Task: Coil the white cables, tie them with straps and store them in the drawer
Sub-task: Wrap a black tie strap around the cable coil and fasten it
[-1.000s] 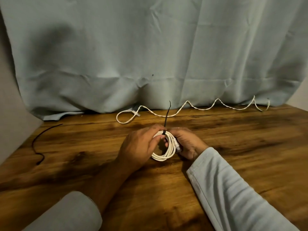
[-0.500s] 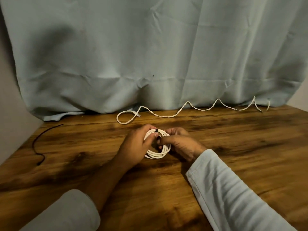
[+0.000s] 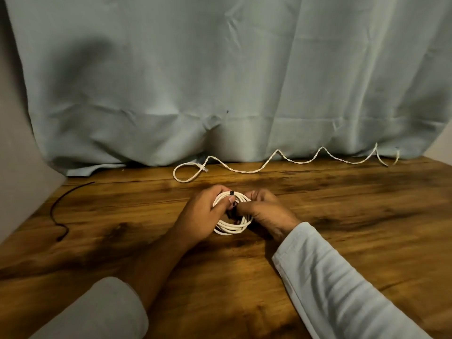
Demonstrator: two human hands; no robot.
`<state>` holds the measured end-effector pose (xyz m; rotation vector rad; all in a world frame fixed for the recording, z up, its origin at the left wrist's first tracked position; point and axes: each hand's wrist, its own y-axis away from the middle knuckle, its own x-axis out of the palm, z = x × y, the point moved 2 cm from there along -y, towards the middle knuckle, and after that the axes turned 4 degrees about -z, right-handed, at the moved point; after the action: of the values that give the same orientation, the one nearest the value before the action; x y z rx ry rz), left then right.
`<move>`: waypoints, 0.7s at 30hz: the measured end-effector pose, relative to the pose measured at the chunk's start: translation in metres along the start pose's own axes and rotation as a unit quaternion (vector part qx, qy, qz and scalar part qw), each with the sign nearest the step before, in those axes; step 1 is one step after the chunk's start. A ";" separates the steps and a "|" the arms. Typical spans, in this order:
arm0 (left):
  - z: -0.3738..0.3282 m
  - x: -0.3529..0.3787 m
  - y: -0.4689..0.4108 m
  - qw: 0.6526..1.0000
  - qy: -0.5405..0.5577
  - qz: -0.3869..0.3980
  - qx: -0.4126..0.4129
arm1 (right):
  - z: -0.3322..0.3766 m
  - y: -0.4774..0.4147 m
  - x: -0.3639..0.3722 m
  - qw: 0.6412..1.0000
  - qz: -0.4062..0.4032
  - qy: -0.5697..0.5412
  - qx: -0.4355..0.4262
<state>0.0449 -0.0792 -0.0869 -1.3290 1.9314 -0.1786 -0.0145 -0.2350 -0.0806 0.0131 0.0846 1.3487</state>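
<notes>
Head view, the only one.

Hands: both meet over the middle of the tabletop point(image 3: 367, 216), forearms coming in from the near edge. The left hand point(image 3: 199, 216) lies palm-in on the left side of the coiled cable point(image 3: 231, 227), fingers curled round its strands, thumb laid across the top of the loop. The right hand point(image 3: 263, 211) comes from the right, fingers bunched and curled over the coil's right side. Thumb and forefinger pinch the dark tail of the strap point(image 3: 231, 193) near the coil's centre. The strap's band crosses the strands at the far side of the loop. The coil's near arc rests on or just above the wood; cannot tell which.

Count:
- 2 white cables: the coiled one in the hands, plus a loose cable point(image 3: 244, 170) zigzagging along the far edge, with a small loop at its left end.
- 2 black straps: one on the coil, one spare strap point(image 3: 57, 211) lying curved near the left edge, well apart from the hands.
- 2 pale sleeves: left sleeve point(image 3: 97, 311) pushed up the forearm, right sleeve point(image 3: 337, 285) down to the wrist.

Hidden or unclear: most of the coil's left and right sides sit under the fingers. Whether the strap is fastened cannot be told. The loose cable's right end blurs into the curtain point(image 3: 220, 81) hem at the far right corner. Low light, dark shadows under the hands.
</notes>
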 end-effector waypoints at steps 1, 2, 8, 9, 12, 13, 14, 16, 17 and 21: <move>0.000 0.000 0.000 1.000 -0.004 -0.001 0.002 | -0.002 -0.001 0.000 1.000 -0.008 -0.003 0.004; 0.000 0.000 -0.001 1.000 -0.007 -0.002 0.003 | -0.003 -0.002 0.000 1.000 -0.017 -0.003 0.005; 0.001 0.001 -0.001 1.000 -0.001 0.005 -0.009 | -0.006 -0.006 0.004 1.000 -0.007 0.021 -0.005; 0.001 0.001 -0.001 1.000 -0.001 0.005 -0.009 | -0.007 -0.008 0.004 1.000 -0.004 0.026 -0.005; 0.001 0.000 -0.001 1.000 0.007 0.001 -0.011 | -0.006 -0.005 0.004 1.000 0.001 0.014 -0.015; 0.001 0.000 -0.001 1.000 0.012 -0.001 -0.015 | -0.006 -0.003 0.003 1.000 0.002 0.007 -0.018; 0.002 0.000 -0.001 1.000 0.017 -0.002 -0.021 | -0.006 -0.003 0.004 1.000 -0.002 0.004 -0.022; 0.004 -0.001 -0.002 0.999 0.022 -0.003 -0.034 | -0.006 -0.003 0.004 0.996 -0.035 0.048 -0.068; 0.004 -0.001 -0.002 0.999 0.024 -0.003 -0.037 | -0.005 -0.005 0.003 0.987 -0.062 0.099 -0.114; 0.004 0.001 -0.004 0.998 0.043 0.006 -0.044 | 0.003 -0.002 0.000 0.923 -0.111 0.236 -0.284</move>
<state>0.0501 -0.0805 -0.0884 -1.3866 2.0394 -0.1471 -0.0126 -0.2350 -0.0781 -0.7926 0.0940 1.0833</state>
